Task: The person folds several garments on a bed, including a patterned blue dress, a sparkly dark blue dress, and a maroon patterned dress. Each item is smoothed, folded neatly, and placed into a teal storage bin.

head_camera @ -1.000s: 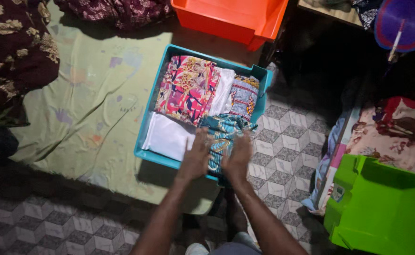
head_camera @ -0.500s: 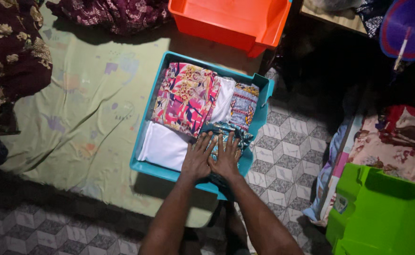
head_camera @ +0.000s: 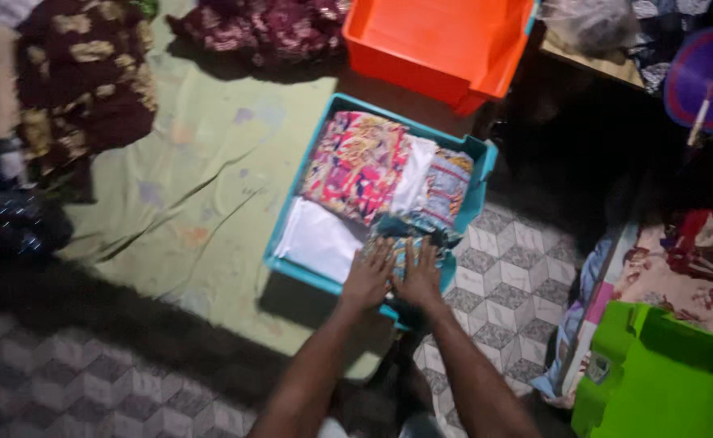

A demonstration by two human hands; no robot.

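A teal plastic crate point(head_camera: 279, 258) rests on the edge of a bed and holds folded cloths. My left hand point(head_camera: 367, 278) and my right hand point(head_camera: 419, 276) lie flat, side by side, palms down on a blue-green patterned cloth point(head_camera: 409, 235) at the crate's near right corner. A folded white cloth point(head_camera: 316, 239) lies to their left. Behind it are a pink-red patterned cloth point(head_camera: 355, 162), a white strip point(head_camera: 416, 172) and a blue patterned cloth point(head_camera: 447, 186).
An orange crate point(head_camera: 429, 45) stands behind the teal one. A pale green sheet point(head_camera: 186, 195) covers the bed, with dark maroon clothes point(head_camera: 85, 85) at its far left. A bright green crate point(head_camera: 657, 373) sits at lower right on the tiled floor point(head_camera: 511, 284). A purple fan point(head_camera: 709, 77) lies top right.
My hands came together and flattened onto the blue-green cloth, pressing it down into the crate. The view has shifted left, so the crate now sits further right in the frame.
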